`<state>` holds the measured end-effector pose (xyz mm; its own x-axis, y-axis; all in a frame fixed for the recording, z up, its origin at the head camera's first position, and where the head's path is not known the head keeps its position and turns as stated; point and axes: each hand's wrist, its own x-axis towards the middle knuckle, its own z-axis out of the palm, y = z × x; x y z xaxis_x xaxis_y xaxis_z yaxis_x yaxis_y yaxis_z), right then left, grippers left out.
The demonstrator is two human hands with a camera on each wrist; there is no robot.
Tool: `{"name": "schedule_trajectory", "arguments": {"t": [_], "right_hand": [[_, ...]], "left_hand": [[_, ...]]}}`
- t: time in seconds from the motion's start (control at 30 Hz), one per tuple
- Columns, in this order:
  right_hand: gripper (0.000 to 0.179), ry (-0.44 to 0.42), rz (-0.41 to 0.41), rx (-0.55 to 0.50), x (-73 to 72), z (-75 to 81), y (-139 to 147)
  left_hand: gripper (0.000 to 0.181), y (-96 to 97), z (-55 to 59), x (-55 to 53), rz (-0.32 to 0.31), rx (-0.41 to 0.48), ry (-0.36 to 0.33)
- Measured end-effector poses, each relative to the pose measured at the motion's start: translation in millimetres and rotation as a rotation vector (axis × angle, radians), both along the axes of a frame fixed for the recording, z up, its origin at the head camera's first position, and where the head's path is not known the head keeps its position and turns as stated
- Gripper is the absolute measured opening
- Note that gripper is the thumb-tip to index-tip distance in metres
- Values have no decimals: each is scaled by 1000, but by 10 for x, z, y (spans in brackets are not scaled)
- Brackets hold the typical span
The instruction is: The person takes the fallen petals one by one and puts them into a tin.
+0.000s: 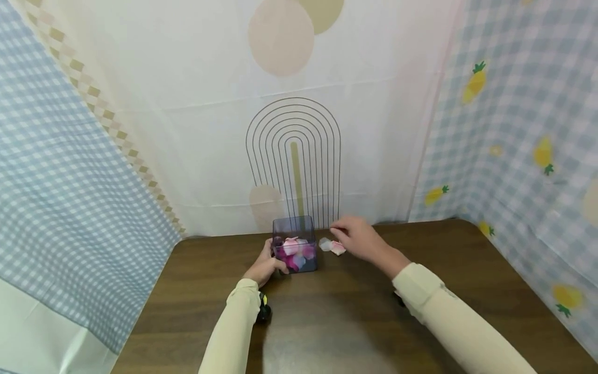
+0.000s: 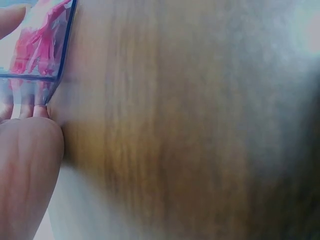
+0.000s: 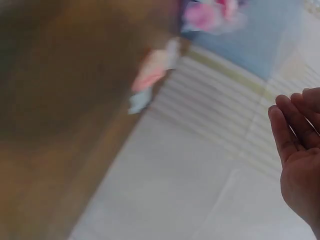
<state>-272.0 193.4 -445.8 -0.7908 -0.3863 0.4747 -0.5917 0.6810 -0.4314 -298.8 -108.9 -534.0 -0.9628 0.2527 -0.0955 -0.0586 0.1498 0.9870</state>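
A clear, bluish square plastic box (image 1: 307,228) stands near the back edge of the table, holding pink, magenta and pale petals (image 1: 292,246). My left hand (image 1: 264,266) grips its left side, with the thumb across the near face and the other fingers partly hidden by the box. Right of the box lie a few loose petals (image 1: 337,248), pink and whitish. Over them hovers my right hand (image 1: 358,238); in the right wrist view its fingers (image 3: 287,127) are loosely bent with nothing seen between them, and the petals look blurred.
The brown wooden table (image 1: 317,322) runs up to a white patterned cloth (image 1: 201,156) hanging behind it. Checked cloths hang at the left (image 1: 51,171) and right (image 1: 509,145). A small black device (image 1: 263,310) sits at my left wrist.
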Motion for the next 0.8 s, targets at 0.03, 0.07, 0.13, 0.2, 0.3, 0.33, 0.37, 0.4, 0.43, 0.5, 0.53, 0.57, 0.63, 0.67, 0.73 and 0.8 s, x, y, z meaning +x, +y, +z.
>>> {"name": "schedule_trajectory", "arguments": {"t": [0.03, 0.07, 0.13, 0.2, 0.3, 0.33, 0.37, 0.4, 0.43, 0.5, 0.53, 0.57, 0.63, 0.67, 0.73, 0.8], "right_hand": [[17, 16, -12, 8, 31, -49, 64], [15, 35, -20, 20, 59, -94, 115], [14, 64, -31, 49, 93, -189, 181], [13, 66, -33, 73, 106, -270, 206], [14, 51, -39, 117, 87, -379, 202], [13, 33, -40, 137, 70, -412, 193], [13, 11, -43, 160, 53, -442, 184], [14, -15, -43, 180, 31, -470, 174], [13, -40, -44, 212, 1, -502, 162], [8, -94, -43, 269, -72, -568, 144], [6, -122, -41, 298, -114, -603, 135], [7, -145, -41, 324, -155, -638, 129], [13, -179, -36, 370, -242, -703, 121], [14, -184, -38, 392, -279, -732, 121], [16, -159, -32, 433, -346, -781, 121], [14, -108, -25, 463, -397, -816, 123]], "left_hand": [[100, 1, 16, -5, 0, 3, 3], [99, 1, 33, -6, 0, 4, 7], [99, -1, 64, -7, 5, 5, 4], [99, -6, 86, -5, 10, 6, 0], [99, -14, 106, 1, 12, 3, -2], [99, -17, 108, 4, 12, 3, -3], [99, -20, 107, 7, 13, 2, -4], [99, -22, 105, 9, 13, 0, -5], [99, -24, 102, 11, 14, -1, -6], [100, -28, 90, 13, 17, 0, -12], [100, -29, 83, 16, 17, -2, -13], [100, -29, 76, 17, 15, -3, -13], [101, -23, 62, 15, 11, -4, -19], [100, -18, 55, 14, 8, -5, -21], [100, -4, 45, 14, 7, -8, -24], [100, 14, 38, 20, 7, -7, -23]]}}
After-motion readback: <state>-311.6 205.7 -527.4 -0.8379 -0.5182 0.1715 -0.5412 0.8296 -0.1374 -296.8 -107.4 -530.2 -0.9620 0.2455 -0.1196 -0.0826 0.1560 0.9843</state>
